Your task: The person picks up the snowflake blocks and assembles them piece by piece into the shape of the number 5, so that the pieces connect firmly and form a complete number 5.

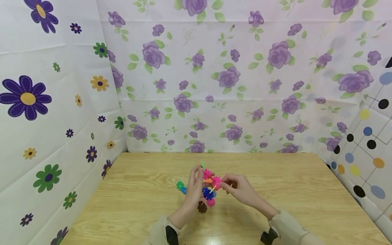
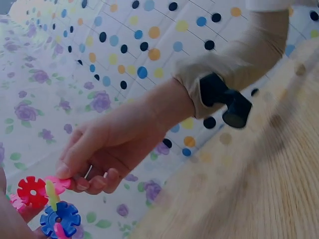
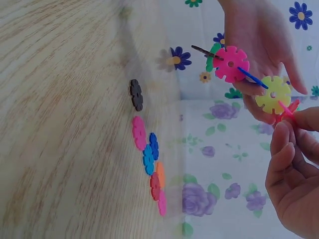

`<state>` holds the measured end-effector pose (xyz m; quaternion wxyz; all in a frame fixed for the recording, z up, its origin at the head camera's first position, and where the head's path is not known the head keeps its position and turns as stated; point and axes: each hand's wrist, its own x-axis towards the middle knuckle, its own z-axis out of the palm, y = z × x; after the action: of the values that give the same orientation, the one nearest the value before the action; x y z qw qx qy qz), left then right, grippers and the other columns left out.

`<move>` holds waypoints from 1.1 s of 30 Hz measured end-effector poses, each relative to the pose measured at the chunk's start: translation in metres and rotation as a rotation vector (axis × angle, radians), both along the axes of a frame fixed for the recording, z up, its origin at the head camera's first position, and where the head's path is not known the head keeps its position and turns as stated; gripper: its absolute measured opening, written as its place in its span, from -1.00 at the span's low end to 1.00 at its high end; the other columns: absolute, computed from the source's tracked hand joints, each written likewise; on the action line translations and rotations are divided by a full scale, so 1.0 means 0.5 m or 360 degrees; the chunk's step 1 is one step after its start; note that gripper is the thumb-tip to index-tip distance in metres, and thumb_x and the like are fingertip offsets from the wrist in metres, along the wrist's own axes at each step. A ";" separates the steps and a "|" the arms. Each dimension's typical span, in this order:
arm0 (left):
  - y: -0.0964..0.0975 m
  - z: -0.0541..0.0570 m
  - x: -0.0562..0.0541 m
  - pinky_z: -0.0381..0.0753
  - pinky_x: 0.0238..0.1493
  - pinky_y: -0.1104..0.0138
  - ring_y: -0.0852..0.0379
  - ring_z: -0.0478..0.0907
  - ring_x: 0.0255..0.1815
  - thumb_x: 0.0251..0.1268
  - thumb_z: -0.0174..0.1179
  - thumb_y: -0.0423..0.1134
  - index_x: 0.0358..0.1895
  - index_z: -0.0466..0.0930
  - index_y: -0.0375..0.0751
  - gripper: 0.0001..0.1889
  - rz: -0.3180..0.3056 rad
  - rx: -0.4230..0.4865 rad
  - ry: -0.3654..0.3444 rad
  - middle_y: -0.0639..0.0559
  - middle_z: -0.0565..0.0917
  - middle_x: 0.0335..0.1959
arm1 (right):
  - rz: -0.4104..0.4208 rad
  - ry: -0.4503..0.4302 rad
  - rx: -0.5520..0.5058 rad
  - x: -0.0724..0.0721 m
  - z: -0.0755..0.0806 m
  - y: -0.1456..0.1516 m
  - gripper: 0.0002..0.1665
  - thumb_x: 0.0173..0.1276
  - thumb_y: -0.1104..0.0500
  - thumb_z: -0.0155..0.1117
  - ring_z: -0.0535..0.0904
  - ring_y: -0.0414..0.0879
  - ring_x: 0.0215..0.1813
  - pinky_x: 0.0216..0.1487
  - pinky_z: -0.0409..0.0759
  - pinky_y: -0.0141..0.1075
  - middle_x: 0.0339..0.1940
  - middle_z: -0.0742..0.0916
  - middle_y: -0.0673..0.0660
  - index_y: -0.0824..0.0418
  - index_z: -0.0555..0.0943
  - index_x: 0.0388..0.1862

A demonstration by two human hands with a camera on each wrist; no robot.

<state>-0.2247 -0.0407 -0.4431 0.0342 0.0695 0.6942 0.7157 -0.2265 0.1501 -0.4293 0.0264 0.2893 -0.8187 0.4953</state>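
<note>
Several notched plastic snowflake discs are joined into a cluster, with a yellow disc (image 3: 272, 94), a pink disc (image 3: 230, 64) and a blue disc (image 2: 60, 219) among them. My left hand (image 1: 193, 189) holds this cluster, its fingers curled behind the discs in the right wrist view. From the other side, my right hand (image 1: 242, 190) pinches a pink disc (image 2: 59, 183) between thumb and fingertips, against the yellow disc. A red disc (image 2: 33, 192) shows beside it in the left wrist view. My hands partly hide where the discs join.
Loose discs lie on the wooden table (image 1: 131, 200): a black one (image 3: 136, 95), a pink one (image 3: 138, 133), a light blue one (image 3: 148, 159), a red one (image 3: 155, 186) and others. Flower-printed cloth (image 1: 214, 112) stands behind the table; dotted cloth (image 1: 361, 153) hangs at right.
</note>
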 end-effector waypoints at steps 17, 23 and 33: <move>-0.025 0.008 -0.003 0.58 -0.10 0.20 0.05 0.69 -0.09 0.48 -0.16 0.22 0.34 0.24 0.03 -0.47 -0.0009 0.0022 -0.0043 -0.13 0.68 0.06 | 0.0116 -0.0041 0.0103 -0.038 -0.042 0.012 -0.71 0.53 -0.01 0.03 0.50 -0.28 -0.53 -0.54 0.47 -0.39 -0.43 0.68 -0.02 0.06 0.66 -0.24; -0.039 0.008 -0.003 0.43 0.18 -0.14 -0.02 0.67 0.00 0.48 -0.16 0.23 0.32 0.21 0.02 -0.47 0.0018 -0.0031 0.0021 -0.13 0.67 0.06 | 0.0098 -0.0146 0.0222 -0.058 -0.060 0.021 -0.65 0.56 -0.08 -0.07 0.54 -0.16 -0.47 -0.48 0.54 -0.35 -0.43 0.67 0.01 -0.03 0.64 -0.26; -0.056 0.003 -0.011 0.12 -0.70 0.49 -0.04 0.66 0.02 0.50 -0.14 0.17 0.26 0.23 0.03 -0.55 0.0039 -0.0007 0.0033 -0.07 0.69 0.03 | 0.0318 -0.0137 0.0512 -0.090 -0.118 0.006 -0.84 0.41 0.20 0.19 0.58 -0.29 -0.31 -0.30 0.59 -0.43 -0.30 0.72 0.09 0.24 0.66 -0.17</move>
<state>-0.2300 -0.0688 -0.4416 0.0182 0.0683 0.6969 0.7137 -0.2715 0.1530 -0.4884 -0.1045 0.3482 -0.8549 0.3701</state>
